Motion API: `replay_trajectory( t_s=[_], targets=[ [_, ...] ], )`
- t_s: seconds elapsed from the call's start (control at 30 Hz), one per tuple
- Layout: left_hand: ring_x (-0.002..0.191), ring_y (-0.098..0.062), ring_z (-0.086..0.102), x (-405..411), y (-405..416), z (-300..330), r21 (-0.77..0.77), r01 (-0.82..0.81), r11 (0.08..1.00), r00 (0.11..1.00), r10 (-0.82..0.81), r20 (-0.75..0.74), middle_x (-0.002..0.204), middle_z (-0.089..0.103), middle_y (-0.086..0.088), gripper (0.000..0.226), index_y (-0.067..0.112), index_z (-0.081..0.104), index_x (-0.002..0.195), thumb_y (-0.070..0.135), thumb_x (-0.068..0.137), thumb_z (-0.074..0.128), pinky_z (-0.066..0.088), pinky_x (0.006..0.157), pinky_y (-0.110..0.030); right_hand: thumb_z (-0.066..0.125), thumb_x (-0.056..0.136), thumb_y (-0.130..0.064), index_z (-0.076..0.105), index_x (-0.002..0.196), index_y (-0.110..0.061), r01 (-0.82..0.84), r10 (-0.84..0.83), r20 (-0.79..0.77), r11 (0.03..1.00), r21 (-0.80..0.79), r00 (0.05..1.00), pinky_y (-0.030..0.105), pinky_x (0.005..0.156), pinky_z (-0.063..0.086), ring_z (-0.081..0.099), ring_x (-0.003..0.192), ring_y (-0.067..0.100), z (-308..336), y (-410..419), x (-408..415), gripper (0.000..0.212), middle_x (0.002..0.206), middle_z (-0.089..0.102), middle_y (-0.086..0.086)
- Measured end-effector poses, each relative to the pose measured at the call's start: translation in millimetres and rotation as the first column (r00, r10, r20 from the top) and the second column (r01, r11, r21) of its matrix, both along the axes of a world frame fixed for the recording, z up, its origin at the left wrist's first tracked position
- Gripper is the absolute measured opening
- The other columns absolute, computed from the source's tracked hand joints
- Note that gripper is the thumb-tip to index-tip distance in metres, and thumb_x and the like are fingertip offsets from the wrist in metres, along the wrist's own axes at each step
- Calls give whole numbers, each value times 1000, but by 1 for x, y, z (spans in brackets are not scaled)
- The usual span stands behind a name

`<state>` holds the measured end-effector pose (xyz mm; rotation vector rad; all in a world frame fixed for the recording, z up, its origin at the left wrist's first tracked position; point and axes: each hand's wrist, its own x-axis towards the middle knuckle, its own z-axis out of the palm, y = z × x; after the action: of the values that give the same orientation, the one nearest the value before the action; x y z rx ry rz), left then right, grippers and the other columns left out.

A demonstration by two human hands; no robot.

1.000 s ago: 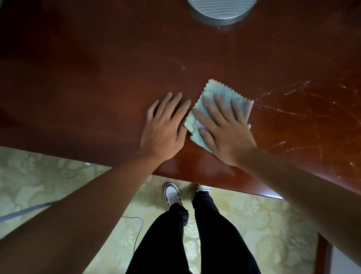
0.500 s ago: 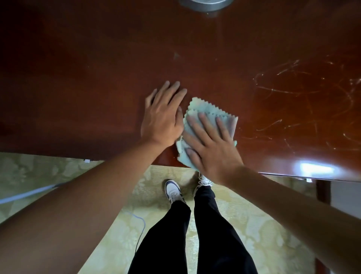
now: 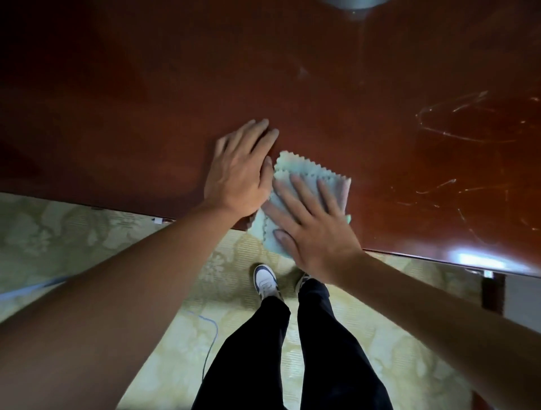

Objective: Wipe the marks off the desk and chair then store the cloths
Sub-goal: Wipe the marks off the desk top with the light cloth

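A pale green and lilac cloth (image 3: 295, 171) with zigzag edges lies at the near edge of the dark red-brown desk (image 3: 146, 102), one corner hanging past the edge. My right hand (image 3: 313, 225) presses flat on the cloth with straight, spread fingers. My left hand (image 3: 240, 172) rests flat on the bare desk right beside it, touching the cloth's left side. Whitish scribbled marks (image 3: 456, 128) cover the desk to the right of the cloth.
A grey round object (image 3: 348, 3) sits at the desk's far edge. Below the desk edge are my legs and shoes (image 3: 265, 281) on a patterned yellow-green floor (image 3: 58, 234), with a thin blue cable (image 3: 210, 345) and a dark wooden leg (image 3: 493, 292) at right.
Both hands have slid toward me with the cloth, which now hangs partly over the desk's near edge. The view has shifted so the marks lie farther right.
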<state>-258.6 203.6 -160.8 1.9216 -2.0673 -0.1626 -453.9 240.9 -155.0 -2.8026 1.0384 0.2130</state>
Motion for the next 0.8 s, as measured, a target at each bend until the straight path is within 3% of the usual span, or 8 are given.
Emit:
replay_trajectory(
  t_s=[0.1, 0.17, 0.23, 0.33, 0.43, 0.5, 0.63, 0.8],
  targets=[
    [138, -23, 44, 1, 0, -2, -3, -7, 1000, 1000, 7, -30, 147, 52, -5, 48, 15, 57, 137, 23, 92, 45, 33, 106, -40, 18, 104, -45, 23, 155, -29, -63, 63, -15, 998, 7, 998, 57, 119, 15, 16, 151, 33, 0, -35, -3, 54, 164, 19, 5],
    [138, -23, 46, 1, -1, -1, -4, -20, 1000, 999, 20, -42, 146, 54, -4, 47, 15, 59, 136, 23, 91, 46, 34, 105, -40, 18, 103, -44, 26, 155, -27, 86, -86, 2, 996, -32, 996, 57, 118, 17, 19, 150, 35, 0, -79, -3, 55, 163, 22, 7],
    [137, -22, 46, 1, -1, -1, -7, -20, 1000, 999, 19, -34, 145, 54, -3, 46, 16, 59, 135, 23, 92, 46, 36, 104, -41, 14, 103, -45, 20, 157, -28, 288, -288, 4, 958, -12, 958, 55, 120, 11, 10, 152, 32, 4, -117, -2, 56, 165, 14, 7],
    [137, -22, 46, -1, -1, -1, -12, -16, 1000, 999, 15, -36, 145, 55, -3, 45, 15, 59, 135, 22, 93, 46, 36, 104, -41, 16, 105, -43, 17, 158, -28, 416, -415, 41, 909, -22, 909, 54, 121, 6, 5, 153, 31, 3, -119, 13, 55, 166, 12, 6],
    [136, -24, 47, 0, -2, 3, 6, -2, 1000, 1000, 2, -20, 144, 55, -4, 47, 14, 59, 134, 22, 90, 46, 36, 102, -41, 26, 104, -41, 31, 155, -25, 388, -379, 113, 919, -68, 918, 57, 119, 15, 18, 150, 34, 0, -62, 21, 53, 163, 25, 9],
    [130, -27, 51, -3, -3, 7, 20, 64, 998, 997, -65, 47, 140, 57, -6, 49, 14, 59, 133, 21, 87, 44, 36, 100, -43, 28, 104, -40, 31, 155, -24, 337, -333, 103, 941, -25, 937, 57, 120, 13, 15, 151, 34, 0, -28, 19, 53, 163, 23, 8],
    [119, -27, 57, -24, -8, 20, 43, 198, 979, 966, -202, 158, 133, 60, -5, 56, 15, 60, 132, 14, 79, 40, 34, 98, -44, 22, 101, -40, 37, 151, -16, 327, -328, 81, 945, 31, 941, 55, 122, 11, 11, 152, 30, 1, -24, 13, 58, 163, 22, 8],
    [120, -26, 58, -58, -10, 23, 37, 294, 955, 935, -296, 198, 133, 61, -4, 55, 14, 64, 126, 10, 75, 44, 33, 101, -46, 26, 101, -38, 37, 150, -14, 376, -385, 114, 922, 95, 916, 54, 121, 14, 10, 153, 30, 3, -18, -15, 56, 161, 28, 10]
  ],
)
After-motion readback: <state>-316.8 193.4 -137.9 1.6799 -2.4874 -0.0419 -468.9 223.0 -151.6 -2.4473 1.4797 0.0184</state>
